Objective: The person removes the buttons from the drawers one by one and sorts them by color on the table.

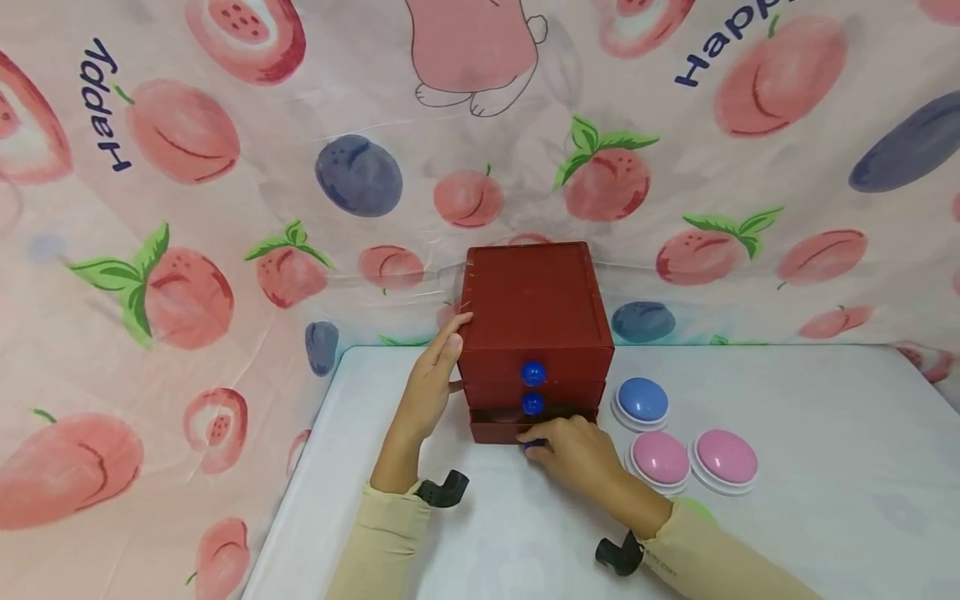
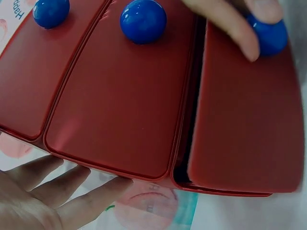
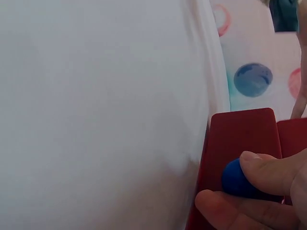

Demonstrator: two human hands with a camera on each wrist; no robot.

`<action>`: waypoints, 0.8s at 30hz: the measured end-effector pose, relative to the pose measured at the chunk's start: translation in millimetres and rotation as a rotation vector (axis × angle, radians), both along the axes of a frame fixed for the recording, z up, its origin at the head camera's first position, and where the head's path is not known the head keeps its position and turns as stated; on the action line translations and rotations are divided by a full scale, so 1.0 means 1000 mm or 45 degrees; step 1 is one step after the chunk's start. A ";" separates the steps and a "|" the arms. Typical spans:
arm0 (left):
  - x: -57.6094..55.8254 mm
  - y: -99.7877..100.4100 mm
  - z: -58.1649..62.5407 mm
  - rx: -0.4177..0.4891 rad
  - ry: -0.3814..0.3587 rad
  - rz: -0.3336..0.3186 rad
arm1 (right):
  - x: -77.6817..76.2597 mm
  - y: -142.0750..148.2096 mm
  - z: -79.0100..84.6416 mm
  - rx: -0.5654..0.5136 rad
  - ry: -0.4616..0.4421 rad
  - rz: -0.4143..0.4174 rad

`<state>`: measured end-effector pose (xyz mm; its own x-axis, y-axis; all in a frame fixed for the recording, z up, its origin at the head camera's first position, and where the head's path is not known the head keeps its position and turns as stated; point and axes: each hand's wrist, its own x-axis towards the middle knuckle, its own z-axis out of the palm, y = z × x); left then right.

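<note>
A dark-red plastic 3-drawer cabinet stands near the back of the white-covered table, drawer fronts facing the person. The bottom dark-red drawer sits partly out, its front's long axis running left to right. The right hand pinches its round blue knob; the left hand, well apart, rests extended fingers against the cabinet's left side. Dark-blue "Happy" lettering marks the fruit-printed pink cloth.

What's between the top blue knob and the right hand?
The middle blue knob and, below it, the dark opening of the bottom drawer, as the head view shows.
</note>
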<state>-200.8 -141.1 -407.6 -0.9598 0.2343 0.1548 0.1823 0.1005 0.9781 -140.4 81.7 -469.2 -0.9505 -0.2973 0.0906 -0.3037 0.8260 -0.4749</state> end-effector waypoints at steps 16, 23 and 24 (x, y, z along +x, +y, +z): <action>0.000 -0.002 -0.001 -0.007 0.005 0.009 | 0.051 0.004 0.010 0.027 -0.170 0.198; 0.000 -0.002 -0.001 0.000 0.010 -0.005 | 0.061 0.006 0.012 0.028 -0.225 0.256; 0.000 -0.002 -0.001 0.000 0.012 -0.007 | 0.062 0.006 0.012 0.031 -0.218 0.259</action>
